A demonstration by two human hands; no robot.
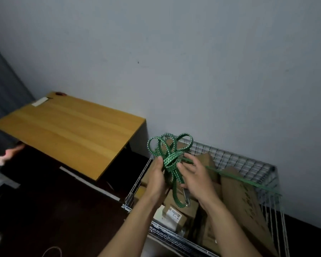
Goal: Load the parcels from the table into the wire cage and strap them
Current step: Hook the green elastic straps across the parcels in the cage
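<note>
A coiled green elastic strap (170, 151) with black flecks is held above the wire cage (248, 164). My left hand (157, 178) grips the bundle at its middle. My right hand (194, 178) holds the strap lower down, fingers curled round it, and the strap's metal hook (187, 198) dangles below. Several brown cardboard parcels (246, 199) stand and lie inside the cage. Another green strap (243, 179) is stretched across the cage top from the middle to its right side.
A wooden table (69, 130) stands to the left against the grey wall, with a white label (39, 101) and a small dark object at its far corner. Another person's hand (7, 153) shows at the left edge. The floor is dark.
</note>
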